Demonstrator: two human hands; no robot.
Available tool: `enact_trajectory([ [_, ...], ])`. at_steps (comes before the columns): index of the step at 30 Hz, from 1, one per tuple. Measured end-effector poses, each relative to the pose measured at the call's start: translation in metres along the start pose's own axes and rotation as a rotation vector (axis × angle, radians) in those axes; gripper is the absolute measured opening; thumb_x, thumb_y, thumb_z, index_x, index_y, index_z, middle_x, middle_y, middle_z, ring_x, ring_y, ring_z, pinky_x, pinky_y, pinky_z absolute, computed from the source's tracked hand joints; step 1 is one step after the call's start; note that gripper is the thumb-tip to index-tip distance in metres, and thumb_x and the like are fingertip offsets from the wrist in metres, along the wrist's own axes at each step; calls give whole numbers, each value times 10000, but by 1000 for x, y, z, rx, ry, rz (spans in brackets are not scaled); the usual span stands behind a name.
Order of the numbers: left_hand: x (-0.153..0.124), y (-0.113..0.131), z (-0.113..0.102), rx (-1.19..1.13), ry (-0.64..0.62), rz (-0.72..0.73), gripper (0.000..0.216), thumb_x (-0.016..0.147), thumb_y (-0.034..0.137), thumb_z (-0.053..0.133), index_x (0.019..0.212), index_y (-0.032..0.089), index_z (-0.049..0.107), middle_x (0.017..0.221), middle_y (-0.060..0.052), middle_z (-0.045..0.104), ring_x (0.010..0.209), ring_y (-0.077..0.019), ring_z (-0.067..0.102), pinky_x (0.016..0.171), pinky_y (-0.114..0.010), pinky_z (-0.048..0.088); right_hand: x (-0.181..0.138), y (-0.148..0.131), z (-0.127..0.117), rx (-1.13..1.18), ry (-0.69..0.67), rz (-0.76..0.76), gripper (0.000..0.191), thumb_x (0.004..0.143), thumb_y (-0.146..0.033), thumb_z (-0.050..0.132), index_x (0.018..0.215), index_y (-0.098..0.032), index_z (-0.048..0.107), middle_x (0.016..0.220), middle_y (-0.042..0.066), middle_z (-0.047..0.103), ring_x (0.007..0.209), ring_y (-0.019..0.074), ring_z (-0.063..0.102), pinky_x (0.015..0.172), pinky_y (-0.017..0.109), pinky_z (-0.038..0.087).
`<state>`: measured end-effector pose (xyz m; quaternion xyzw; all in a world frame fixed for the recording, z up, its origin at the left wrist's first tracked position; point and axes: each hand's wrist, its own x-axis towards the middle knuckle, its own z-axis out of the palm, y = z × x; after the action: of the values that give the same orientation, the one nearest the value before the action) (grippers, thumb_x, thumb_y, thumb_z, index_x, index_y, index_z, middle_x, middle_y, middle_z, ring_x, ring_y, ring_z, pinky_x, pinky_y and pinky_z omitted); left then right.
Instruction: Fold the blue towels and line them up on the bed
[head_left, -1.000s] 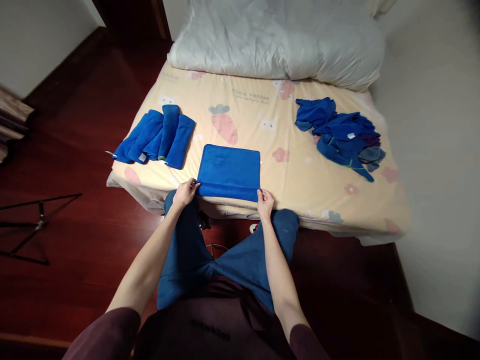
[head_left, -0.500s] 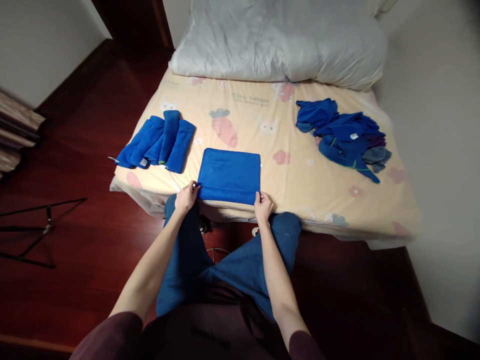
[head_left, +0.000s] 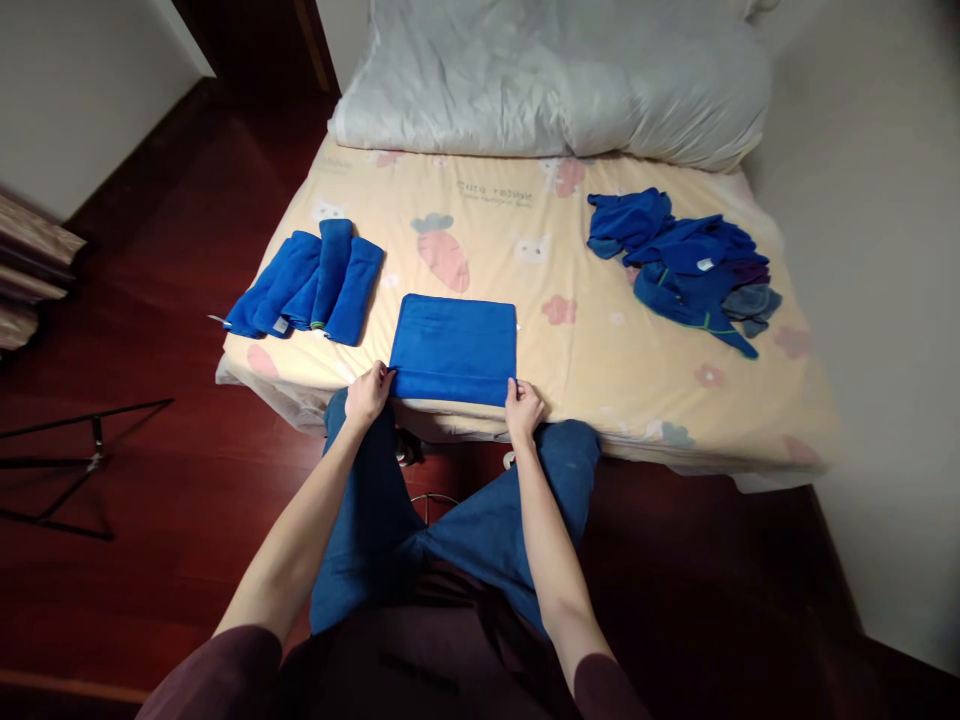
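Observation:
A blue towel lies flat at the bed's front edge, its near edge folded over in a narrow strip. My left hand pinches the left end of that strip. At the right end, my right hand pinches the same strip between thumb and fingers. To the left sits a row of several rolled or folded blue towels, leaning against each other. Over on the right is a loose pile of crumpled blue cloths, with greyish and purple pieces among them.
The bed has a yellow sheet with carrots and flowers. A grey-white quilt is bundled across its back. A black metal stand is on the dark red floor to the left, near striped fabric. A wall rises on the right.
The camera view has shifted slightly. Both hands keep their pinch on the towel's near edge, and the towel looks almost the same.

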<state>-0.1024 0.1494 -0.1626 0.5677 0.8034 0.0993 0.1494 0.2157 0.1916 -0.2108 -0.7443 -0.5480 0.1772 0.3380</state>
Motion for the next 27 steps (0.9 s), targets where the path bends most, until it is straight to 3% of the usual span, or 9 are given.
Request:
enact_trajectory([
  [6, -1, -2, 0, -39, 29, 35, 238, 1024, 442, 443, 1037, 246, 577, 963, -75, 720, 865, -231, 683, 681, -282, 415, 3, 2, 3, 18, 34, 2, 459, 940, -547, 498, 895, -167, 750, 836, 137, 766, 713, 246, 683, 702, 308, 471],
  [12, -2, 0, -4, -49, 18, 71, 216, 1023, 403, 444, 1018, 242, 589, 1050, -89, 707, 936, -220, 669, 743, -279, 452, 13, 3, 2, 55, -14, 22, 346, 891, -489, 572, 832, -179, 714, 787, 121, 761, 743, 248, 698, 761, 327, 505],
  [16, -8, -1, -7, -41, 65, 117, 240, 1024, 385, 424, 1053, 227, 602, 1076, -107, 681, 1022, -238, 644, 828, -313, 488, 18, 16, -11, 225, -89, 34, 330, 847, -468, 619, 900, -154, 703, 818, 119, 765, 728, 235, 710, 753, 346, 558],
  [19, -19, -6, -7, -40, 160, 256, 279, 1018, 350, 413, 1113, 197, 626, 1175, -143, 658, 1168, -263, 591, 990, -372, 471, 7, 29, -31, 354, -61, 12, 387, 867, -461, 587, 998, -113, 695, 889, 143, 766, 765, 236, 726, 751, 365, 593],
  [23, -28, -14, -5, -119, 104, 518, 350, 1003, 317, 412, 1271, 210, 610, 1410, -117, 586, 1345, -246, 508, 1150, -422, 393, -23, 29, -57, 327, 35, -213, 367, 938, -386, 522, 1130, -127, 698, 1105, 166, 741, 1009, 248, 718, 923, 398, 581],
  [27, -22, -18, 3, -130, -1, 651, 496, 950, 284, 461, 1432, 183, 527, 1525, -99, 499, 1475, -237, 378, 1231, -451, 323, -42, 11, -63, 197, -82, -514, 411, 963, -256, 480, 1340, -193, 632, 1378, 114, 638, 1320, 235, 574, 1148, 431, 452],
])
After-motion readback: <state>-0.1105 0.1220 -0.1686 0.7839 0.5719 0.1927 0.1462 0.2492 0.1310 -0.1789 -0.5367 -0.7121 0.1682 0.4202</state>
